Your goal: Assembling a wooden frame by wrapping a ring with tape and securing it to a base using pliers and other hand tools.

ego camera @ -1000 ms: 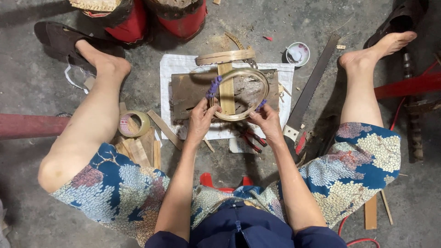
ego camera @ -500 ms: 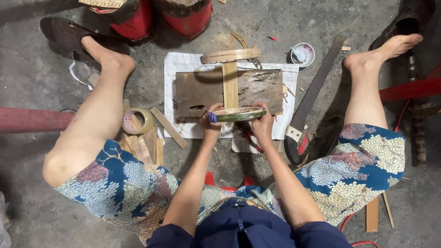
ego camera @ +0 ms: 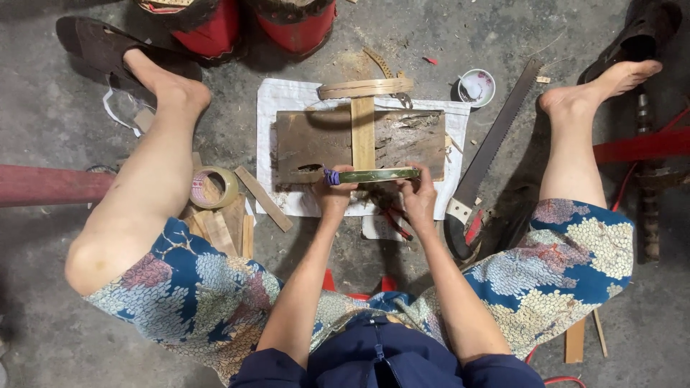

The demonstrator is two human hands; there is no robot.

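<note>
Bamboo hoop (ego camera: 377,174), earlier lifted with opening facing camera, now lowered edge-on across near edge of wooden block (ego camera: 359,146). Left hand (ego camera: 336,195) pinches hoop's 9 o'clock end beside purple binding (ego camera: 331,177); right hand (ego camera: 419,195) pinches 3 o'clock end, fingers closed, possibly pressing down. Handsaw (ego camera: 492,147) lies at 3 o'clock, tape roll (ego camera: 213,187) at 9.

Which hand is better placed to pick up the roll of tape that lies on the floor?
Probably the left hand. The roll of tape lies on the floor on its side of the bamboo hoop, beside the left leg. The right hand grips the hoop's other end and would have to cross over.
</note>
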